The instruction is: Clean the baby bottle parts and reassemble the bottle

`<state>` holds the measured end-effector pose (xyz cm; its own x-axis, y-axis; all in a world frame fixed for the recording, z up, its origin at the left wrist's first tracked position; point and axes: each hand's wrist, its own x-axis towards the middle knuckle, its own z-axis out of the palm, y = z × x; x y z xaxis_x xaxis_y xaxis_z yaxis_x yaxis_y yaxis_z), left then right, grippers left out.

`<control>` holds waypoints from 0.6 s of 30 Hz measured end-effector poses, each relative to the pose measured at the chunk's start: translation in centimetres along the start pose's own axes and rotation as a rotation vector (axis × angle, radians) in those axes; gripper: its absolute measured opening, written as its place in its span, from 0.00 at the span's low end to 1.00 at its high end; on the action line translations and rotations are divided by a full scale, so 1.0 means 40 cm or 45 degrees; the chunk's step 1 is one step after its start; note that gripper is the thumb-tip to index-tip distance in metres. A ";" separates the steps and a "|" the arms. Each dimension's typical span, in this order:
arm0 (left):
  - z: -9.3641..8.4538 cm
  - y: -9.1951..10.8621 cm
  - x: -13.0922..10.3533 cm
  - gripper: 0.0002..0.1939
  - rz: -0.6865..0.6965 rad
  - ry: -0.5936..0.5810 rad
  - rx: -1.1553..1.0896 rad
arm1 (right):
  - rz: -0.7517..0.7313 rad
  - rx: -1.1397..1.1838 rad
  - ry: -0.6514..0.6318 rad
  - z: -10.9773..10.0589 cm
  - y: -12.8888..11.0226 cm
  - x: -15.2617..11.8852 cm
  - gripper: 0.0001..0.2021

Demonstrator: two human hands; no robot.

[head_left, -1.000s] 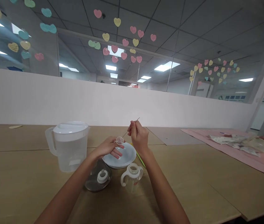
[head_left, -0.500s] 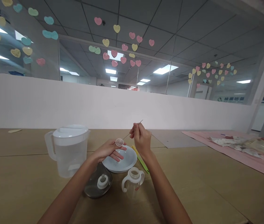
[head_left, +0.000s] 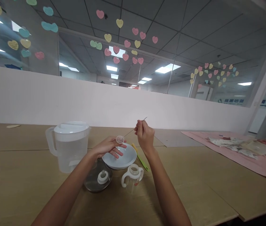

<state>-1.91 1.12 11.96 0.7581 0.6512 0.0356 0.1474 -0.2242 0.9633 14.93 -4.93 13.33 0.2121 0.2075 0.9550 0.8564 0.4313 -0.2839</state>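
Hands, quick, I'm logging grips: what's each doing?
Left hand: holding small round clear plastic piece.
Right hand: closed on thin wire brush.

A white partition wall (head_left: 114, 100) runs across mid-frame behind the tan wooden table (head_left: 17, 185). Above it, glass panels (head_left: 123, 62) dotted with pastel heart stickers (head_left: 116, 49) reflect ceiling lights (head_left: 167, 67). A pink mat (head_left: 260, 164) lies at right.

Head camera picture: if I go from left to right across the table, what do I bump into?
Clear jug → left hand pinching a small round clear piece → right hand holding a thin wire brush → pink cloth with packets far right.
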 end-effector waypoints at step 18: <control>0.005 0.005 0.015 0.11 0.240 0.023 -0.020 | -0.127 -0.229 -0.563 0.072 -0.047 -0.046 0.17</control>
<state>-1.30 1.31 12.10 0.7600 0.6114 0.2205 -0.0062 -0.3324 0.9431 11.58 -3.59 11.87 -0.0619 0.5430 0.8374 0.9383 0.3177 -0.1366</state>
